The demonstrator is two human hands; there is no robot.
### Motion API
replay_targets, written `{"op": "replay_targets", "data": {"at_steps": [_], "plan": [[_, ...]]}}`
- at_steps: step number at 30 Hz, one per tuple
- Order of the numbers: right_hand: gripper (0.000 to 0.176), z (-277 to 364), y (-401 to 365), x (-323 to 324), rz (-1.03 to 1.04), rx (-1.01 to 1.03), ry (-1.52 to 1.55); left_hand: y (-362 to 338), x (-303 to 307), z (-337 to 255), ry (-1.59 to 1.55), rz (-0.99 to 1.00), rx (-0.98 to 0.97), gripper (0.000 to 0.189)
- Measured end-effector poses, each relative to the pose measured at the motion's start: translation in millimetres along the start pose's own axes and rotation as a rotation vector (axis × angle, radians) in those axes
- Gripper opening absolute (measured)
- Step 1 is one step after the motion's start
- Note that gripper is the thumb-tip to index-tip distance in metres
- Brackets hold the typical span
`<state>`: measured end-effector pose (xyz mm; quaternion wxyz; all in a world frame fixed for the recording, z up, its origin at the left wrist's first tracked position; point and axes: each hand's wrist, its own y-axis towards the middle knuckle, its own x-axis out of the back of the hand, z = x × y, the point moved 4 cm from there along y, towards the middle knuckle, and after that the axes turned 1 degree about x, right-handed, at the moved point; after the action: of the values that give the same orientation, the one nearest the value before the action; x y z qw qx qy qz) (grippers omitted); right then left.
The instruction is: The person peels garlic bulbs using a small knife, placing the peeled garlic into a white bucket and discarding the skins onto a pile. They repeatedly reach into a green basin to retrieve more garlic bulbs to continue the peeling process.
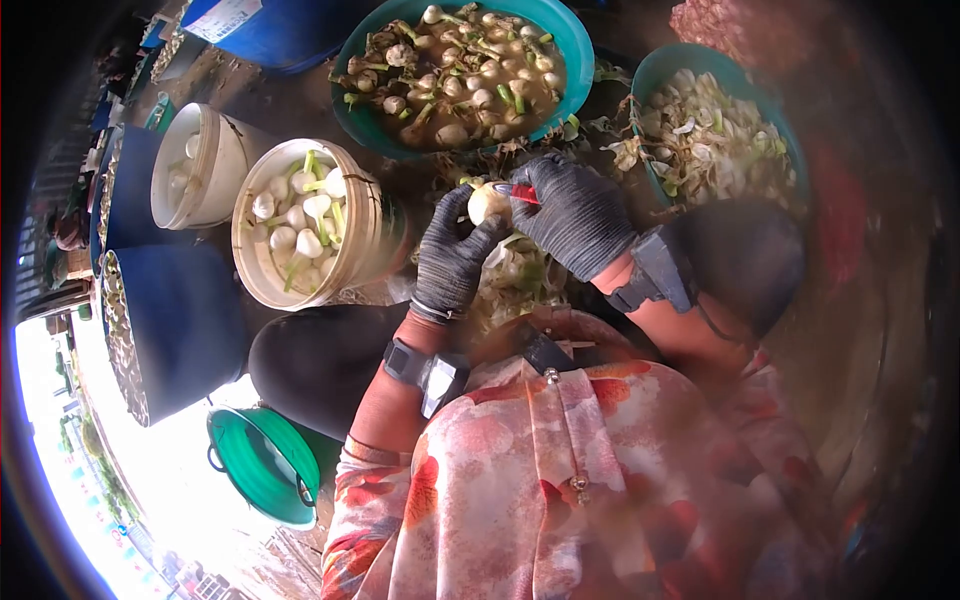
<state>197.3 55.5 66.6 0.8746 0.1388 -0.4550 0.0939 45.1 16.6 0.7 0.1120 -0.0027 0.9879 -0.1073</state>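
In front of me, my left hand point(450, 258), in a dark grey knitted glove, grips a pale onion point(487, 204) between thumb and fingers. My right hand point(575, 215), gloved the same way, is closed around a small knife with a red handle point(524, 194). The knife is against the right side of the onion; its blade is mostly hidden. Loose peelings point(515, 280) lie in a heap below both hands. To the left of my left hand stands a white bucket point(350, 255) with peeled onions and green shoots inside.
Ahead, a teal tub point(578, 75) holds unpeeled onions in brown water. A second teal tub point(790, 130) of peelings stands at the right. Another white bucket point(205, 165), blue drums point(185, 320) and a green basket point(235, 455) are on the left. A red mesh sack point(725, 30) lies at the top right.
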Motion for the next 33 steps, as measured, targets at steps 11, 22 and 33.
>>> {"op": "replay_targets", "data": {"at_steps": [11,22,33], "plan": [[0.027,-101.7,31.8,10.7,-0.104,-0.431,0.173,0.7,10.0,6.8,-0.544,0.240,0.054,0.062],[0.026,-14.1,-5.2,-4.7,0.039,0.306,0.067,-6.5,1.9,1.6,-0.250,0.213,0.175,0.083],[0.023,-22.4,-1.2,-18.3,0.265,-0.003,0.070,-11.3,-2.4,-13.1,0.314,0.371,0.085,0.077]]}}
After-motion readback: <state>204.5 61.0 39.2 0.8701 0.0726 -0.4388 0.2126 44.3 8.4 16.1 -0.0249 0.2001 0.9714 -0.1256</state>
